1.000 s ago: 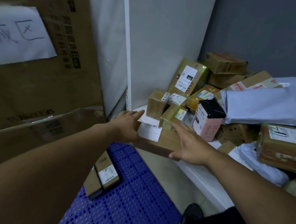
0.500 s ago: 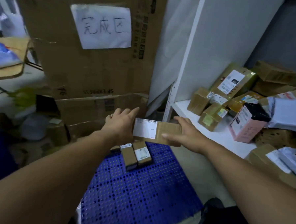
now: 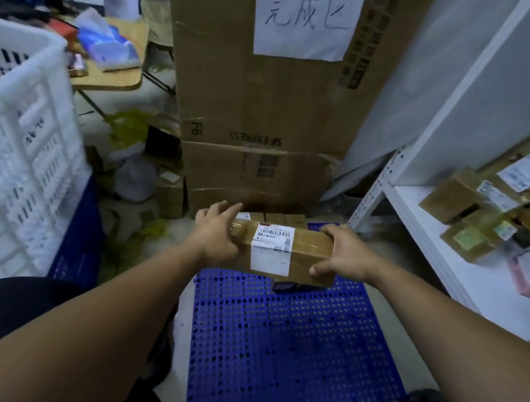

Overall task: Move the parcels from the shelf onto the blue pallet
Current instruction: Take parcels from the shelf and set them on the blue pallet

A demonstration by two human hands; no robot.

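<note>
The parcel (image 3: 285,251) hung above the far end of the pallet (image 3: 281,340), right hand (image 3: 343,257) curled round one end, left hand (image 3: 216,235) merely pressing the other with straight fingers, so a slackened squeeze could have dropped it onto the small boxes (image 3: 275,217) beneath.

I count two hands, a left hand (image 3: 216,235) and a right hand (image 3: 344,254), and one taped parcel (image 3: 303,258) carrying one white label (image 3: 272,250). There is one blue pallet (image 3: 281,340), with at least two small boxes (image 3: 275,218) on it. I see two big cartons (image 3: 248,92), one paper sign (image 3: 304,21), one white crate (image 3: 24,145) and one shelf (image 3: 439,240), whose blurred packages (image 3: 451,198) are too smeared for me to number.
</note>
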